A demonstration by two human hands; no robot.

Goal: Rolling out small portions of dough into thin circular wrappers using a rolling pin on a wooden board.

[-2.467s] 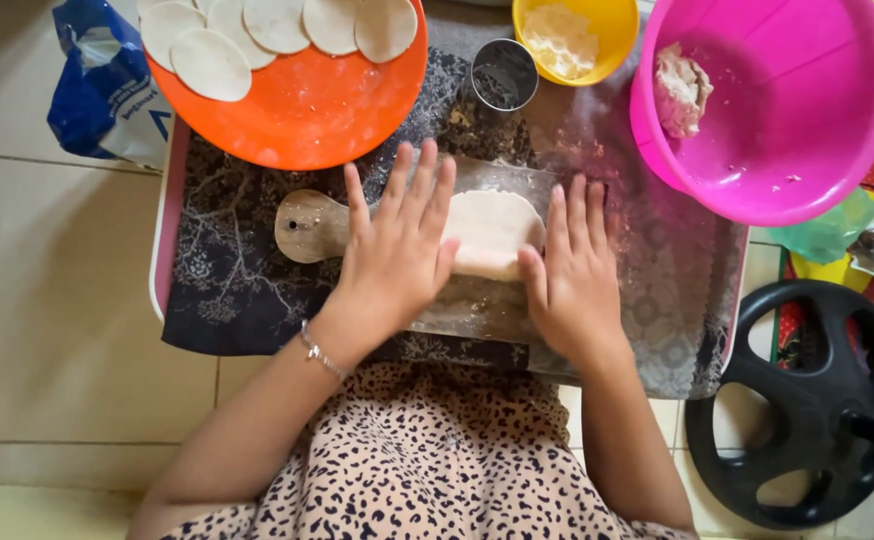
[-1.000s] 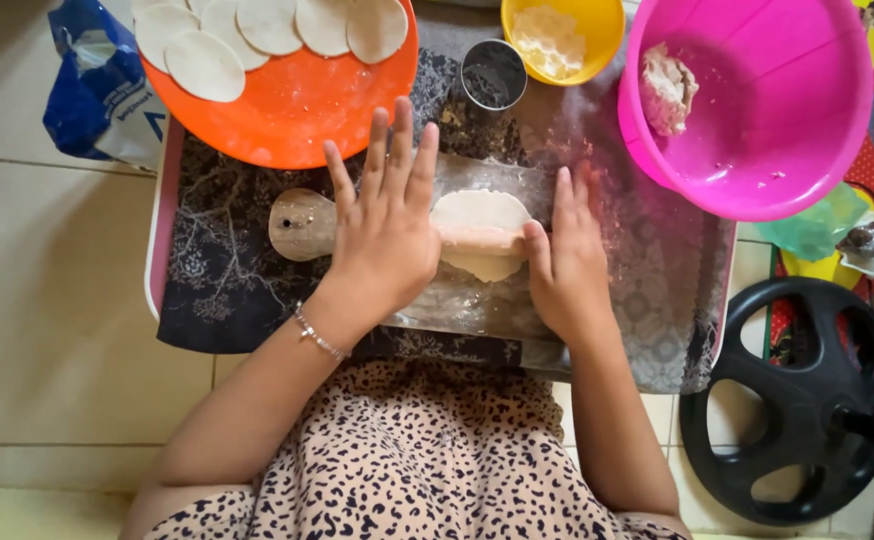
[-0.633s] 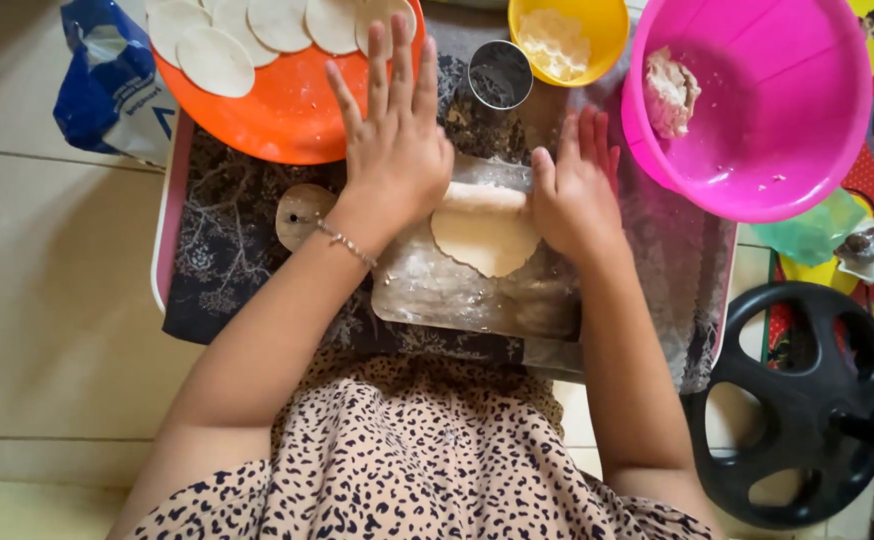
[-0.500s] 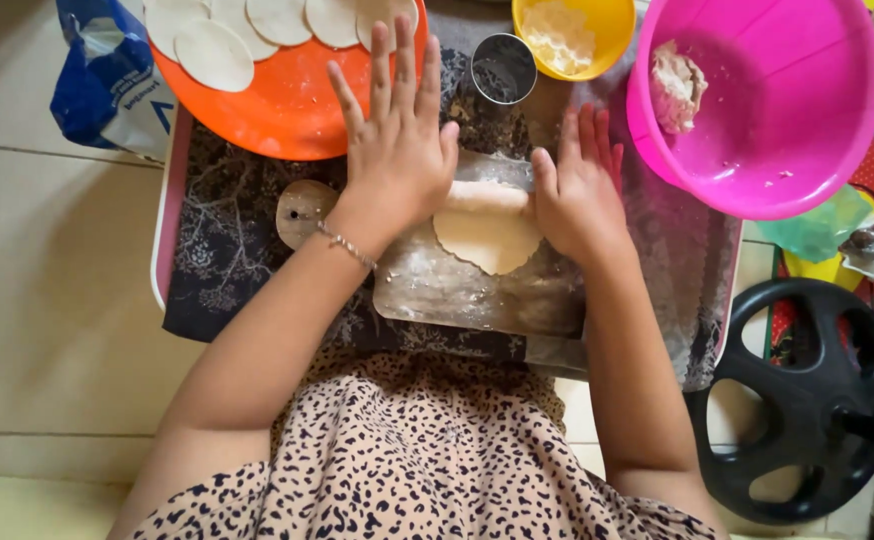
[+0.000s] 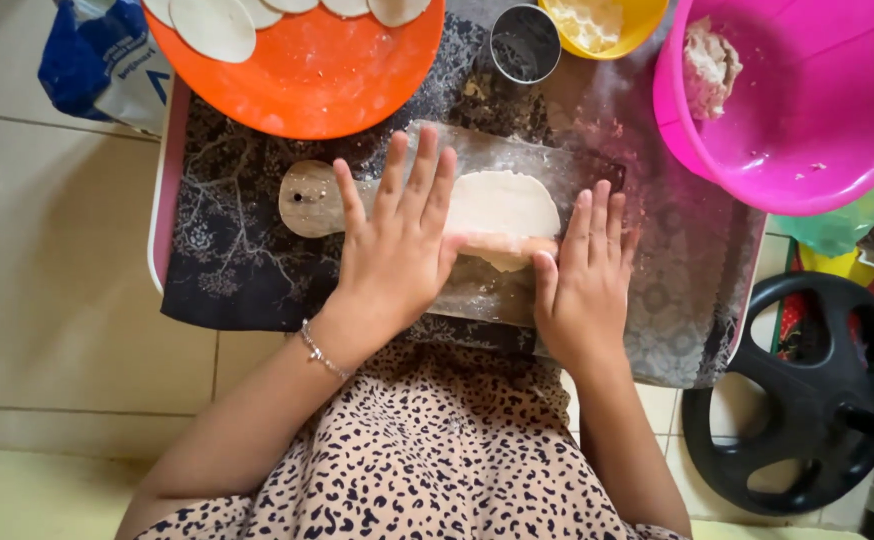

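Wooden and pale, a rolling pin lies under both flat palms: the left hand presses its left part with fingers spread wide, the right hand its right end, neither grip curled around it. The pin sits across the near edge of a round of white dough on a floured board with a rounded handle. Beyond stand an orange plate of cut dough discs, a metal cup, a yellow bowl and a pink basin.

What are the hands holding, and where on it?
Nothing is gripped. Left hand and right hand press flat, fingers spread, on the ends of a rolling pin lying across the dough round.
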